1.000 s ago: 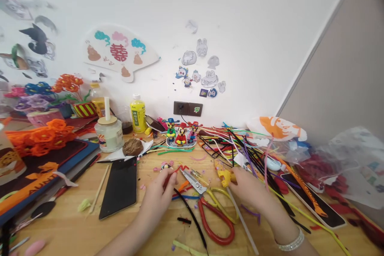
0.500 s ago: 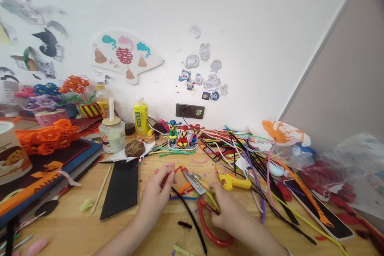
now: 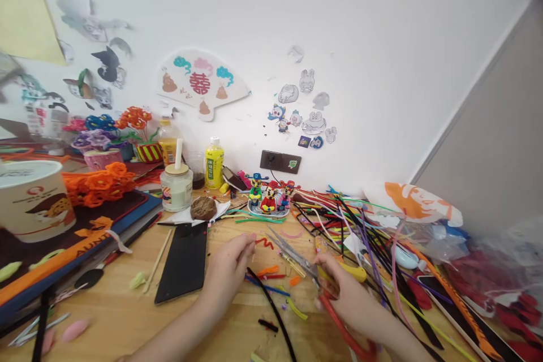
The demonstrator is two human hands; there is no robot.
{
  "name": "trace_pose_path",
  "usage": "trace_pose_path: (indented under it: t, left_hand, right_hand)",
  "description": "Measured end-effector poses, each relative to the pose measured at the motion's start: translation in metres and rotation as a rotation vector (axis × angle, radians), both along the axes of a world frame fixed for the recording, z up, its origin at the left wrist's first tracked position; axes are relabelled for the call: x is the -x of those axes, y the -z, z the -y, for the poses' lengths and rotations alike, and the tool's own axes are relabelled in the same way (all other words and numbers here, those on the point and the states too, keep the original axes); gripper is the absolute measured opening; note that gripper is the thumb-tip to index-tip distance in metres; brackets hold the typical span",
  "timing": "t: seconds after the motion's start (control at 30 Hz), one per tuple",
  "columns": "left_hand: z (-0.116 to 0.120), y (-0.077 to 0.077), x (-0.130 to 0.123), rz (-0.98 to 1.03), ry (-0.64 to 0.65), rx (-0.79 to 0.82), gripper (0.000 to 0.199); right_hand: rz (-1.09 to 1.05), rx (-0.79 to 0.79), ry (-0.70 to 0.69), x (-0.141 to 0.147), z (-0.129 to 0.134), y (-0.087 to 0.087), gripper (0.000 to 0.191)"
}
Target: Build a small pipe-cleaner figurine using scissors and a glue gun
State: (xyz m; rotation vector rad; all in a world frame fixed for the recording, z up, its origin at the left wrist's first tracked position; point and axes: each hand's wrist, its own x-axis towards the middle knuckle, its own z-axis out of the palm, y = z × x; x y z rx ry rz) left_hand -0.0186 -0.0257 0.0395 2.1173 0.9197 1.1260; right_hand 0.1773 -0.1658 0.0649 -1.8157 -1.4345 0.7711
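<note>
Between its fingertips my left hand (image 3: 231,260) pinches a short zigzag red pipe cleaner (image 3: 265,244), which sticks out to the right. My right hand (image 3: 339,288) is wrapped round the red-handled scissors (image 3: 297,255), whose blades are parted and point up and left near the red piece. A black pipe cleaner (image 3: 274,311) curves along the table between the hands. Orange, blue and yellow offcuts (image 3: 268,270) lie just beneath the blades. Behind the hands, three small figures (image 3: 270,198) in green, red and pink stand on a small tray.
A yellow glue gun (image 3: 353,271) lies partly behind my right hand, beside a heap of pipe cleaners (image 3: 373,249). A dark phone (image 3: 182,263), brown lump (image 3: 203,208), candle jar (image 3: 176,188), yellow bottle (image 3: 214,164) and paper cup (image 3: 36,201) occupy the left.
The view has turned left. The scissors have moved right, away from my left hand, with their blades parted wider, and the red zigzag piece now shows more clearly.
</note>
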Motion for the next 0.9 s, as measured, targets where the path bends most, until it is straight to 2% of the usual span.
trace_pose_path:
  t: [0.1, 0.23, 0.47, 0.67, 0.9]
  left_hand:
    - [0.000, -0.001, 0.001, 0.033, 0.000, 0.032, 0.023]
    - [0.002, -0.002, 0.001, 0.067, -0.009, 0.079, 0.023]
    - [0.010, -0.002, -0.005, 0.093, 0.024, 0.049, 0.018]
    - [0.014, -0.006, -0.008, 0.042, 0.024, 0.019, 0.022]
    - [0.014, -0.003, -0.009, 0.041, 0.096, 0.070, 0.024]
  right_hand:
    - [0.128, 0.099, 0.051, 0.003, 0.003, 0.002, 0.056]
    - [0.203, 0.126, 0.090, 0.005, 0.002, 0.004, 0.056]
    - [0.142, 0.079, 0.056, 0.010, -0.003, 0.010, 0.053]
    - [0.102, 0.053, 0.039, 0.014, -0.006, 0.012, 0.044]
    - [0.079, 0.050, 0.030, 0.016, -0.008, 0.013, 0.043]
